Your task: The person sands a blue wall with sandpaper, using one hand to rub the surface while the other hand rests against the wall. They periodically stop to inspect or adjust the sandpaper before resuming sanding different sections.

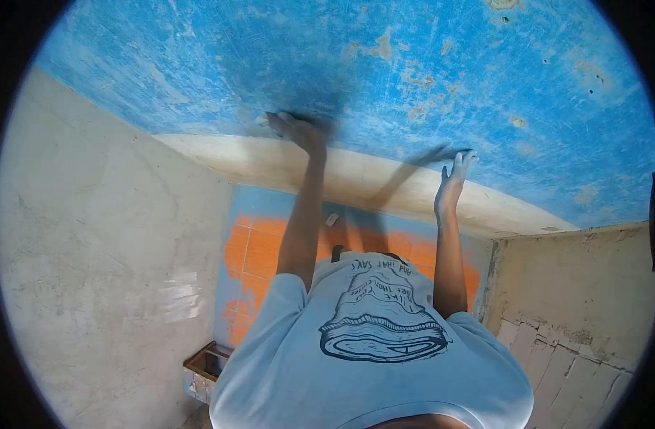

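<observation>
In front of me stretches a blue wall [385, 93], scuffed, with pale worn patches and small holes. My left hand [299, 131] is pressed to its lower part, fingers bent together and pointing left. A pale edge shows by those fingertips; the hand covers most of whatever is there, and I cannot make out its kind. Farther right, my right hand [454, 180] is raised with fingers apart and whitish dust on the fingertips. Its fingertips are at the blue surface, and nothing shows in its grip.
A cream band [220, 154] runs beneath the blue paint. Orange-and-grey tiled floor [263, 247] lies below, with a small white object [332, 219] on it. At lower left stands a wooden-framed box [207, 361]. Plain walls [106, 236] close in on both sides.
</observation>
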